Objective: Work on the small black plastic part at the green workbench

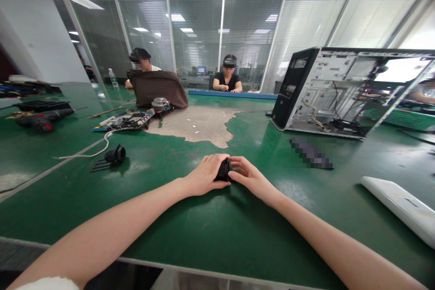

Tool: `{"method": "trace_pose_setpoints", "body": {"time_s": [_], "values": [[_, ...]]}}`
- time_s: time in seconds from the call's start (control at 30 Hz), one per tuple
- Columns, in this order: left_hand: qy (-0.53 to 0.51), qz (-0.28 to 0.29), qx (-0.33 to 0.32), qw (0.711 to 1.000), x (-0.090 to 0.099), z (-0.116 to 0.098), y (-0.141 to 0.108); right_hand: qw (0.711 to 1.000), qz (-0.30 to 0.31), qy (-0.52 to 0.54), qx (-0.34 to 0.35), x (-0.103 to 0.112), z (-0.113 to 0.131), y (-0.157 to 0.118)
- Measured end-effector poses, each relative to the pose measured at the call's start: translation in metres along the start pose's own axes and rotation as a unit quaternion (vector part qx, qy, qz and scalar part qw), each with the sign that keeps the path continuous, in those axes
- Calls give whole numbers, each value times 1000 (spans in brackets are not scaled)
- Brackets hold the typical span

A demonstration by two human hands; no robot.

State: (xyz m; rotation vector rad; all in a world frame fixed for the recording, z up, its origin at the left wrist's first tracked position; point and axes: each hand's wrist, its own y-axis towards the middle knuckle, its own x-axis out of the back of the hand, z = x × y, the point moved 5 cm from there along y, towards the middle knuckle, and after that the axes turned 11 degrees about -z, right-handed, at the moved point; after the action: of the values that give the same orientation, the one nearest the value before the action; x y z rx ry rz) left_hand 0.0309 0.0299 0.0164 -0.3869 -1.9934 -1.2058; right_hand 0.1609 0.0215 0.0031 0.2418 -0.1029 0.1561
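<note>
The green tabletop [204,231] carries an open computer case [322,95] and a white device [401,204] at right, a circuit board [125,120] far left, and a black fitting [116,155] left.

Tabletop [204,226]: green | cloth [156,88]: brown | basket [404,118]: light green

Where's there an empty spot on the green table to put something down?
There's bare green table between your forearms, from the left hand and right hand to the near edge. Another patch lies between your right forearm and the white box. It's crowded by the circuit board and computer case.
</note>
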Motion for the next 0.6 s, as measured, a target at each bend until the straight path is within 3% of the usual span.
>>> {"method": "trace_pose_setpoints", "body": {"time_s": [0.17,0.4,0.6], "values": [[0,-1,-1,1000,1,-1,0,998,43,36,-9,-2,3,-3],[5,-3,-5,1000,1,-1,0,1000,-14,11,4,1,7,-1],[0,-2,0,1000,0,0,1,1000,5,-5,3,1,0,0]]}}
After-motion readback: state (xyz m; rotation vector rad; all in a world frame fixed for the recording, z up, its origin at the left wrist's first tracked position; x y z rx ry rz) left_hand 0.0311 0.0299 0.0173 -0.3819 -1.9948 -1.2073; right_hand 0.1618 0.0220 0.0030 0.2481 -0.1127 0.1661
